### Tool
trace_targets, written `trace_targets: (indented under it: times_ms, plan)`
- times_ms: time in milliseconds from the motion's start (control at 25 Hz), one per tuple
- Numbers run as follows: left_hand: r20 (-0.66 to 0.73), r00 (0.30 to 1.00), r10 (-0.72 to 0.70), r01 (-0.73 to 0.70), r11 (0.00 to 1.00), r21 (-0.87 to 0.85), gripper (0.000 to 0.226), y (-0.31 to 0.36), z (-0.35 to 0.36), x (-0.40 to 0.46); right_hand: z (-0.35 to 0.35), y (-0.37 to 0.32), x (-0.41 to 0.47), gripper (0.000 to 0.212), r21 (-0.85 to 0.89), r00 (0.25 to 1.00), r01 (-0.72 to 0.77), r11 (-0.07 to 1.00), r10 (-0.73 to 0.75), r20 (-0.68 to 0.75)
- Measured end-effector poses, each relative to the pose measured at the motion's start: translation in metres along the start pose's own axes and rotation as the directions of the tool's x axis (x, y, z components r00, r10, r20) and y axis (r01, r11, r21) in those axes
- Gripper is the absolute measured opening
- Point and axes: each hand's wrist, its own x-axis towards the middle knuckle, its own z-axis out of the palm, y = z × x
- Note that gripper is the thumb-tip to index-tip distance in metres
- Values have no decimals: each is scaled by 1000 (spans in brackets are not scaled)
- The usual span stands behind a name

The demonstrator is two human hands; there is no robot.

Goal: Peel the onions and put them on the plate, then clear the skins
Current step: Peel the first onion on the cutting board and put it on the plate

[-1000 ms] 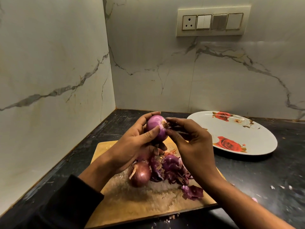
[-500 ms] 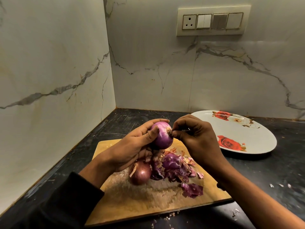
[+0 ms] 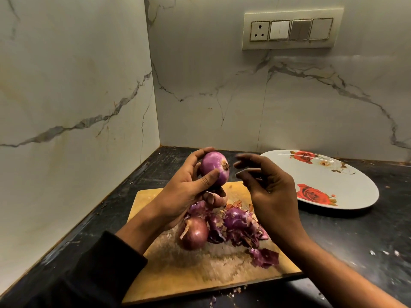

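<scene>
Hands: left hand [image 3: 186,192] grips a peeled onion [image 3: 214,172]; right hand [image 3: 269,185] beside it, fingers loose, holding nothing.
Below: unpeeled onion [image 3: 195,233], skins [image 3: 240,227] on board [image 3: 178,276].
Right: plate [image 3: 347,185] bare; plating, clearing remain.

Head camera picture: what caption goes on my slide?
Left hand holds a peeled purple onion above the wooden cutting board; right hand hovers open.

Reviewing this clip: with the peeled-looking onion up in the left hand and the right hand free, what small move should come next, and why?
Probably carry the onion rightward and set it on the plate. The left hand grips it above the cutting board; its surface looks smooth and purple, with loose skins lying below. The right hand holds nothing, and the plate holds no onion.
</scene>
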Motion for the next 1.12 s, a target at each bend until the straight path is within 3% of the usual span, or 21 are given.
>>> trace_targets:
  times_ms: [120,200,280,360,440,560,760,880,1000,1040,1120]
  plan:
    - [-14,1000,8,-8,1000,19,57,-1,-1,1,-1,-1,1,20,-87,1000,-11,996,12,1]
    - [-30,999,16,-15,999,51,57,-1,-2,1,-2,3,0,12,-123,997,-11,992,20,78]
    - [-34,999,27,-24,997,77,56,-1,-3,2,-2,5,-3,25,-178,993,-5,984,26,113]
    - [-33,999,41,-37,992,118,58,-1,-4,2,-3,6,-2,28,-159,998,-24,987,34,57]
    - [-10,999,39,-37,989,146,61,-2,-4,2,-3,8,0,17,-119,998,-48,992,52,31]
    - [60,998,17,-25,990,140,60,-4,-3,1,0,10,0,3,-139,991,-38,990,55,122]
    - [69,997,-16,7,992,124,58,-3,-3,0,-3,12,4,22,-77,960,21,997,1,279]
    - [91,996,-17,11,998,68,56,-3,-4,1,-2,13,3,23,203,930,-243,949,168,327]
    - [101,995,-5,9,999,-40,48,-1,-5,2,0,9,4,27,438,842,-520,733,355,406]
    - [92,996,0,5,999,-53,45,-1,-6,2,-1,8,4,28,422,826,-546,724,384,412]
    - [61,998,6,-3,999,-46,42,-1,-7,3,-8,9,4,25,180,840,-455,872,354,411]
